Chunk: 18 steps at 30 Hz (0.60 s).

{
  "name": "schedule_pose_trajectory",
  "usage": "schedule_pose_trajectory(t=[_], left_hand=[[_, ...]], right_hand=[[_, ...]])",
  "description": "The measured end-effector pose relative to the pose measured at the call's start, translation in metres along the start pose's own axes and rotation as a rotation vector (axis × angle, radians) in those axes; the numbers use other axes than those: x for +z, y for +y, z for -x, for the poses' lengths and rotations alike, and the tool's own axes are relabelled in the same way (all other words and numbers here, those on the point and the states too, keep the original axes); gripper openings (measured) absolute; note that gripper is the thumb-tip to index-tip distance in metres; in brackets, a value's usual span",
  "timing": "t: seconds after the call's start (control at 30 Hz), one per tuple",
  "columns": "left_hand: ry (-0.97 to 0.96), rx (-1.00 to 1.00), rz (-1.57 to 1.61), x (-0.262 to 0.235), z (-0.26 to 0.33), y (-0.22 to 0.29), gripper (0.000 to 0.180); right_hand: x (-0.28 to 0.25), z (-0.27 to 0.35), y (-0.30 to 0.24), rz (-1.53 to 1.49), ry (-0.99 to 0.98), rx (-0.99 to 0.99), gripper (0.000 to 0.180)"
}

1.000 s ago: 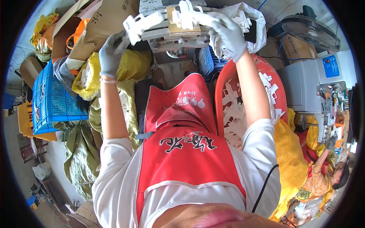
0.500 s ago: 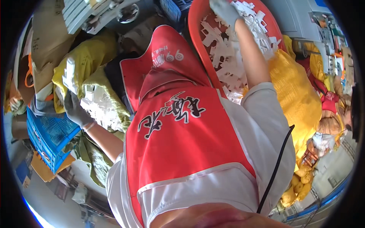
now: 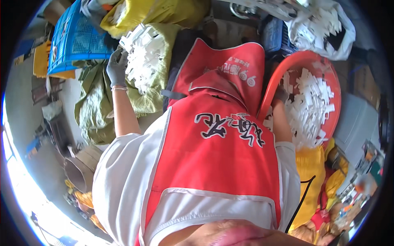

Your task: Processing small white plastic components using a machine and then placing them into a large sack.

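Observation:
My left hand (image 3: 116,69), in a grey glove, is at the left edge of an olive-yellow sack (image 3: 158,98) heaped with flat white plastic pieces (image 3: 145,61). Its fingers are curled round some of these pieces at the sack's mouth; the fingertips are partly hidden. My right hand (image 3: 280,94), gloved too, reaches inside the near left rim of a red tub (image 3: 276,78). More white plastic pieces (image 3: 308,102) fill that tub. Shadow and the rim hide the right fingers, so what they touch does not show.
A blue plastic crate (image 3: 78,45) stands left of the sack, with a yellow sack (image 3: 164,12) beyond. At the far right is a white bag (image 3: 344,37) of white pieces, beside a dark blue basket (image 3: 277,37). An orange-yellow sack (image 3: 310,180) lies near the tub.
My view has turned, shifting the scene. The right hand has drawn back from the tub's far end to its near left side. My left hand has come lower, against the heap in the sack.

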State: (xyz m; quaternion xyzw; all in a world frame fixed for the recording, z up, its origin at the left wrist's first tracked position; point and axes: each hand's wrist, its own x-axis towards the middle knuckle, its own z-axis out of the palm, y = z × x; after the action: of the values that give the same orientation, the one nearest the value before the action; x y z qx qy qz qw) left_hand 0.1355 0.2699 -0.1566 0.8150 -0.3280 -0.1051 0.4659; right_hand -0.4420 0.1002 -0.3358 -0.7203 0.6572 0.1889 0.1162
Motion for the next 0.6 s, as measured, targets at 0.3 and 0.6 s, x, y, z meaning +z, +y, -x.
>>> schedule_pose_trajectory(t=[0.3, 0.6], left_hand=[[0.091, 0.098, -0.343, 0.0, -0.014, -0.016, 0.023], [-0.051, 0.728, -0.042, 0.101, -0.049, 0.153, 0.019]], right_hand=[[-0.016, -0.003, 0.056, -0.537, 0.086, 0.187, 0.038], [-0.059, 0.04, 0.098, -0.316, 0.187, 0.229, 0.041]])
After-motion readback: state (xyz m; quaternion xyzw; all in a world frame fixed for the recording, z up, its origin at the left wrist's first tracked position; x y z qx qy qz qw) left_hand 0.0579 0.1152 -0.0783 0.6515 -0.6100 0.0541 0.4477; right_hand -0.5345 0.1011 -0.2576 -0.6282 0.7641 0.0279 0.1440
